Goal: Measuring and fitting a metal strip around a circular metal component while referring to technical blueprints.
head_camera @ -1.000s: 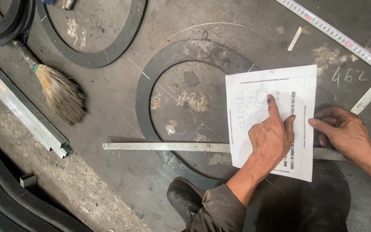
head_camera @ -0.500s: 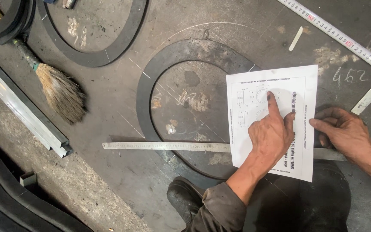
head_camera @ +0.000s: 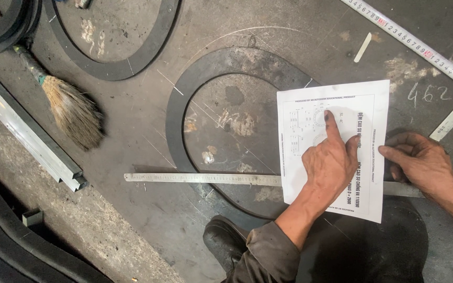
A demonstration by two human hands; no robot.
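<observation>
1. Left hand (head_camera: pixel 331 160): grasps nothing; its forefinger is pressed flat on the drawing sheet (head_camera: pixel 342 112).
2. Right hand (head_camera: pixel 420 160): fingers curled, resting on the sheet's right edge; grasps nothing.
3. The sheet lies right of centre, over the steel rule (head_camera: pixel 200 178) and the right side of the rubber ring (head_camera: pixel 226 60).
4. Judged good practice: pin the paper flat, keep the fingertip on one figure.
5. Count: one sheet, one rule, two flat rings (second (head_camera: pixel 148 52), far left), one brush (head_camera: pixel 72 110), one tape measure (head_camera: pixel 410 44).
</observation>
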